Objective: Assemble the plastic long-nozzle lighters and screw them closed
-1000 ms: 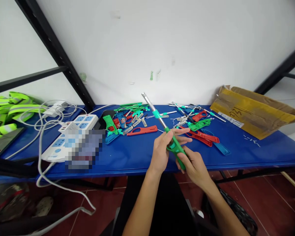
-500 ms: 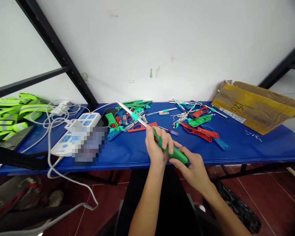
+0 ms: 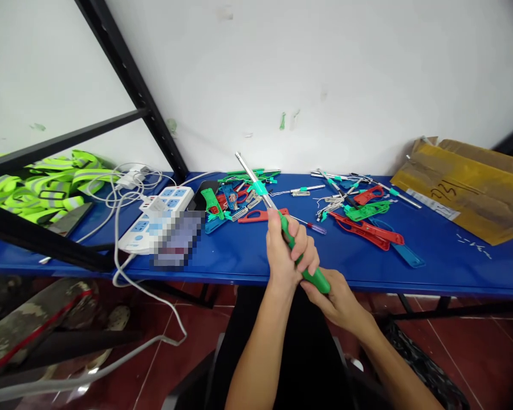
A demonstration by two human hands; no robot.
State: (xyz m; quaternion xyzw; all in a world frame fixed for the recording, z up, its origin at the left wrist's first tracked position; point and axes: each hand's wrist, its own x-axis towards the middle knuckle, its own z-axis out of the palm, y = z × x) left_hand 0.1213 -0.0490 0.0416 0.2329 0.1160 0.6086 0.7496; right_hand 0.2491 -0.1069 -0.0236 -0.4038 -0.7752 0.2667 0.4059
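My left hand (image 3: 288, 245) is wrapped round the green handle of a long-nosed lighter (image 3: 318, 281). Its metal tube, with a turquoise collar, points up and away to the left. My right hand (image 3: 336, 299) grips the handle's lower end, with most of its fingers hidden behind it. Beyond my hands lies a purple-handled screwdriver (image 3: 317, 228), beside a red handle shell (image 3: 260, 216). To the right are red shells (image 3: 367, 230), a blue shell (image 3: 408, 253) and a green shell (image 3: 370, 210). Loose metal tubes with wires (image 3: 336, 185) lie behind them.
On the blue table (image 3: 248, 256), a white power strip (image 3: 139, 233) and a blurred-out phone (image 3: 182, 239) lie left, near yellow-green reflective straps (image 3: 51, 191). A white cable (image 3: 171, 304) hangs over the front edge. A taped cardboard box (image 3: 470, 182) stands right, and black posts (image 3: 132, 80) rise left.
The view has shifted, so the table things appear further right. The lighter's tube has swung steeper, its tip higher. Both hands keep their hold on the handle.
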